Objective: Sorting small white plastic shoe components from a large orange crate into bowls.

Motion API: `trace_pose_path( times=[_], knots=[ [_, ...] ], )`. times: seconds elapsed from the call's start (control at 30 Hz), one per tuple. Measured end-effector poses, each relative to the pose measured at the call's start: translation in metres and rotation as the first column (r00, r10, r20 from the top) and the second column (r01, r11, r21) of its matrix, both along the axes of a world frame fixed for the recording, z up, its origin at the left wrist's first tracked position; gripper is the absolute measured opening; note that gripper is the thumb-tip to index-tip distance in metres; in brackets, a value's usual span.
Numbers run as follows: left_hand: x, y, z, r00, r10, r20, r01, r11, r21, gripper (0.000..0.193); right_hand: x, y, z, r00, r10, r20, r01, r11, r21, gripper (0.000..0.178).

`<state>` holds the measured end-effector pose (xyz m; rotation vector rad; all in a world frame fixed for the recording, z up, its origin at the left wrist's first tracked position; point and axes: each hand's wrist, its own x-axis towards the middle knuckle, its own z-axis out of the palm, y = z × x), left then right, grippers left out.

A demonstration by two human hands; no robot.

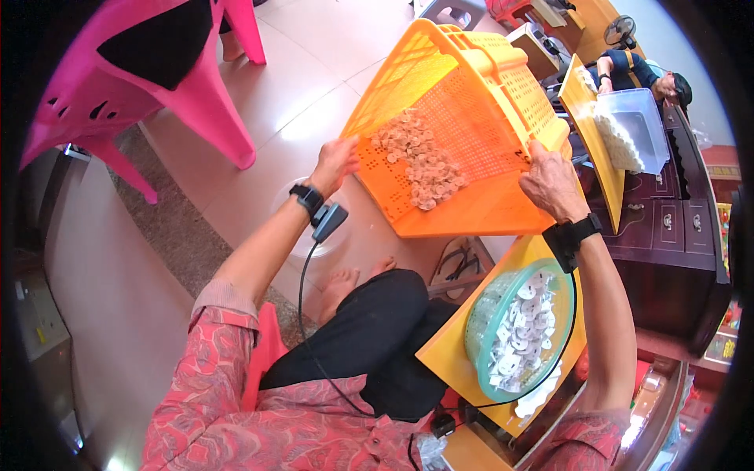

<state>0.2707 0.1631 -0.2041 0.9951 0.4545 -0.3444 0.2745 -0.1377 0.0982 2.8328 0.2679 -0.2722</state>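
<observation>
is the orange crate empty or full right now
Partly filled: small pale pieces lie inside the orange crate, with much of its interior bare.

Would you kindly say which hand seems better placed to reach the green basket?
Probably the right hand: it is at the right side of the orange crate, closer to the green basket, though it seems to be gripping the crate. The left hand is farther away, at the crate's left edge.

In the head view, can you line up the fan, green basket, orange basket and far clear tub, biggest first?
Orange basket
Green basket
Far clear tub
Fan
The tub and fan are farther back, so their real sizes are unsure.
</observation>
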Motion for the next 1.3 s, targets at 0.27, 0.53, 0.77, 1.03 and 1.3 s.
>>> trace_pose_path(
  times=[0.27, 0.53, 0.77, 1.03, 1.3],
  knots=[
    [0.095, -0.032, 0.032, 0.98, 0.126, -0.155, -0.181, 0.886, -0.427, 0.097, -0.005, 0.006, -0.015, 0.88, 0.283, 0.383, -0.284, 0.957, -0.055, 0.043],
    [0.136, -0.046, -0.025, 0.983, 0.13, -0.127, -0.175, 0.861, -0.478, 0.081, -0.001, 0.003, -0.02, 0.948, 0.106, 0.301, -0.171, 0.965, 0.199, 0.037],
    [0.156, -0.047, -0.039, 0.952, 0.298, -0.066, -0.274, 0.74, -0.614, 0.048, 0.001, -0.006, -0.021, 0.925, 0.218, 0.312, -0.291, 0.933, 0.212, 0.034],
    [0.166, -0.05, -0.018, 0.917, 0.382, -0.12, -0.335, 0.568, -0.752, 0.039, 0.011, -0.045, -0.003, 0.872, 0.331, 0.361, -0.426, 0.876, 0.227, 0.023],
    [0.165, -0.062, 0.032, 0.914, 0.388, 0.118, -0.215, 0.711, -0.669, 0.038, 0.035, -0.08, -0.005, 0.92, 0.178, 0.35, -0.306, 0.884, 0.353, 0.013]
  ],
)
